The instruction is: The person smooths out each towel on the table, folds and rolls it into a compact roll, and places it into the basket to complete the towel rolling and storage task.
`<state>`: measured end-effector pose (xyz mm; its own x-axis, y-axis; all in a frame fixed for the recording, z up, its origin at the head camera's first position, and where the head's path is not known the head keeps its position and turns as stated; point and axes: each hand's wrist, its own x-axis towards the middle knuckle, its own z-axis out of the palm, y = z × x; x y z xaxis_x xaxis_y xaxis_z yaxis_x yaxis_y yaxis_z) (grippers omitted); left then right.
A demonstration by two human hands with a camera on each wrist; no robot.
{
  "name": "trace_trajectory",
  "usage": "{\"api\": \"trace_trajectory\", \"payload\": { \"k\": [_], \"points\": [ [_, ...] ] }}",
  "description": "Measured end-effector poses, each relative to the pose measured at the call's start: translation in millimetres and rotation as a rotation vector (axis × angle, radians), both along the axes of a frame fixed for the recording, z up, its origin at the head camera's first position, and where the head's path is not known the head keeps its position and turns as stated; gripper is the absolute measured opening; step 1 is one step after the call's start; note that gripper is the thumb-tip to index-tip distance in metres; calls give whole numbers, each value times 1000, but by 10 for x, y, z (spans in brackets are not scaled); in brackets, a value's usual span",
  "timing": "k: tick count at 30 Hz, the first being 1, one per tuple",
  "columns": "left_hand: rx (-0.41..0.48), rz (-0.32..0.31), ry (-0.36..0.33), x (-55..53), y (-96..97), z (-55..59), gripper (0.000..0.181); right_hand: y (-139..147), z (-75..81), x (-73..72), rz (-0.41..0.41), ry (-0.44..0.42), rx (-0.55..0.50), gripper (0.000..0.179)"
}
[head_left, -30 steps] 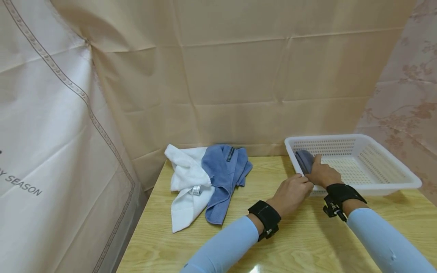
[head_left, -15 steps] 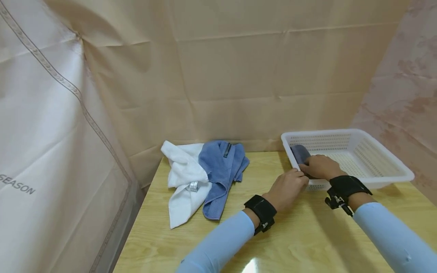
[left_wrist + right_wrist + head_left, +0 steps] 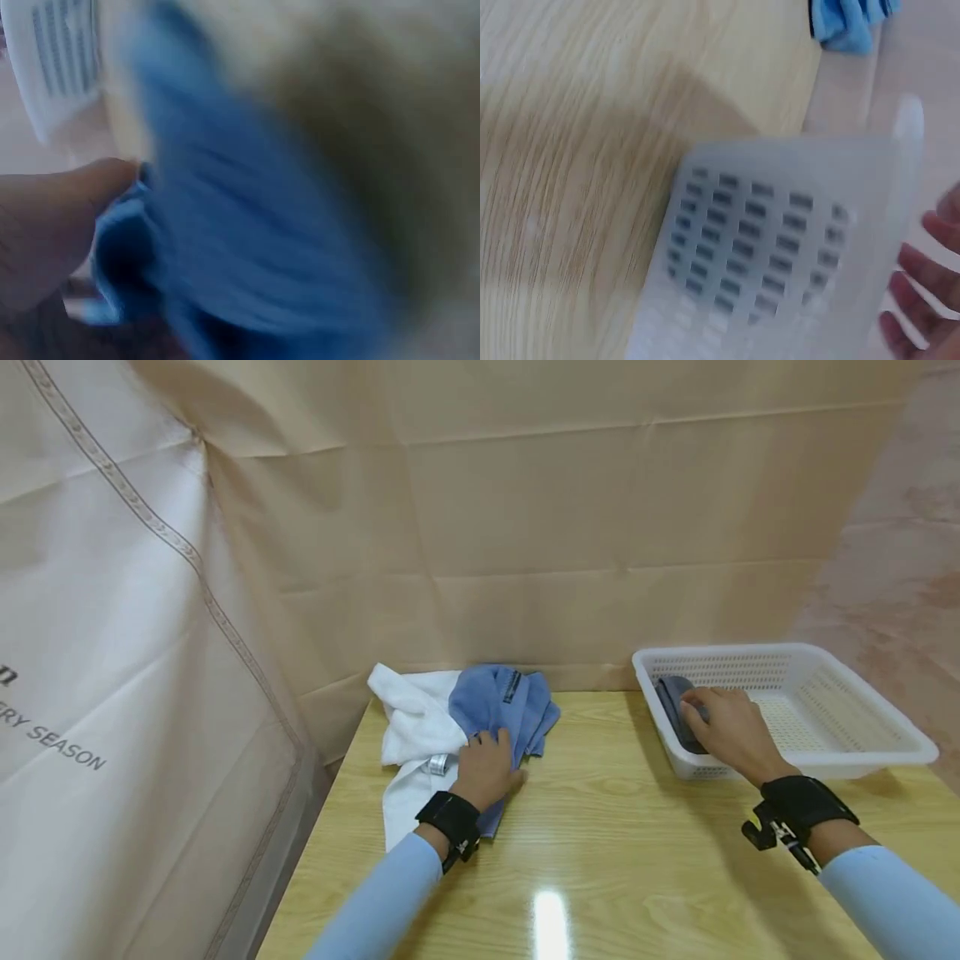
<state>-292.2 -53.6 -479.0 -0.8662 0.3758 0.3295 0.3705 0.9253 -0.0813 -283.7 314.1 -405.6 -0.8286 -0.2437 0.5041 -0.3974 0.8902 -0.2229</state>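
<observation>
A rumpled blue towel (image 3: 480,697) with a dark label lies partly over a white towel (image 3: 412,735) at the table's left. Over the blue towel's middle is my left hand (image 3: 486,770), its fingers spread; the left wrist view shows the thumb (image 3: 90,187) right at a fold of blue cloth (image 3: 225,217). My right hand (image 3: 733,731) is inside the white basket (image 3: 855,714), fingers loosely bent beside a folded grey-blue cloth (image 3: 672,693) standing along the left wall. In the right wrist view its fingers (image 3: 926,277) are apart, with nothing held between them.
The perforated basket sits at the right of the wood-grain table (image 3: 600,827), near the back. Beige fabric (image 3: 525,527) hangs directly behind the table, and a pale printed sheet (image 3: 135,693) hangs at the left.
My left hand has left the basket's near-left corner and moved left onto the blue towel. My right hand has loosened from the folded cloth, which stays in the basket.
</observation>
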Motion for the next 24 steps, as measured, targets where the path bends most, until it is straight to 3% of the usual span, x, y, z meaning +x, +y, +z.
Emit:
{"api": "trace_trajectory", "payload": {
  "k": [2,5,8,11,13,15,17,20,22,24],
  "points": [
    [60,-83,-54,17,-87,-49,54,-94,-32,29,31,105,-10,17],
    [228,-277,-150,51,-119,-47,30,-364,-123,78,133,205,27,18],
    [407,-489,-317,113,-86,29,21,-678,-248,153,274,143,130,46],
    [484,-678,-497,198,-111,147,19,-938,-405,225,394,50,242,68],
    [488,-745,-606,247,-182,205,18,-1045,-500,266,442,39,270,63],
    [477,-734,-662,286,-297,240,19,-1110,-568,293,482,63,250,45],
    [448,-657,-638,328,-430,255,23,-1160,-584,321,522,56,162,29],
    [335,-550,-483,389,-541,245,39,-1253,-531,374,560,-17,31,25],
    [246,-529,-359,431,-516,254,43,-1351,-450,439,558,-84,-32,21],
    [211,-565,-268,445,-465,268,42,-1460,-383,511,544,-113,-62,17]
  ]
}}
